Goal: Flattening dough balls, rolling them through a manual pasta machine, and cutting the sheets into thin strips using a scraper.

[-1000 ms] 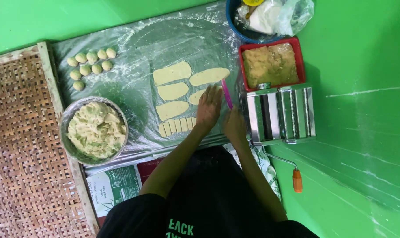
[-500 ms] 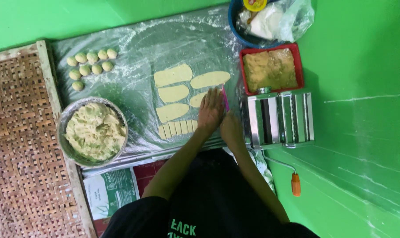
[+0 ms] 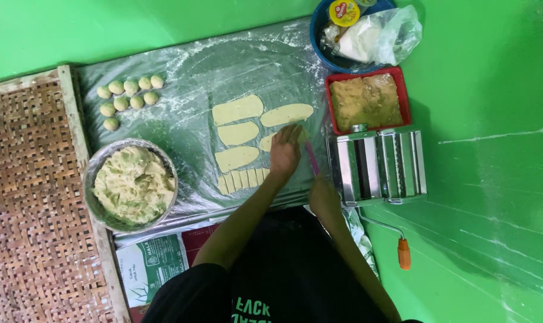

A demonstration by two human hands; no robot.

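Note:
My left hand (image 3: pixel 285 152) rests flat on a pale oval dough sheet (image 3: pixel 267 142) lying on the floured plastic sheet (image 3: pixel 193 72). My right hand (image 3: pixel 323 195) is closer to my body and shut on a thin pink cutting tool (image 3: pixel 312 159), whose tip points at the sheet beside my left hand. More flattened oval dough sheets (image 3: pixel 237 110) lie beyond and to the left. A row of cut dough strips (image 3: pixel 243 179) lies just left of my left wrist.
A metal pasta roller (image 3: pixel 376 164) with an orange-handled crank (image 3: pixel 404 254) stands right of my hands. Behind it are a red tray of filling (image 3: pixel 365 101) and a blue basin (image 3: pixel 319 36). Left are dough balls (image 3: pixel 128 96), a metal bowl (image 3: pixel 167 161) of dough, and a woven tray (image 3: pixel 26 197).
My right hand has drawn the pink tool back toward my body along the dough. My left hand has stayed on the oval sheet.

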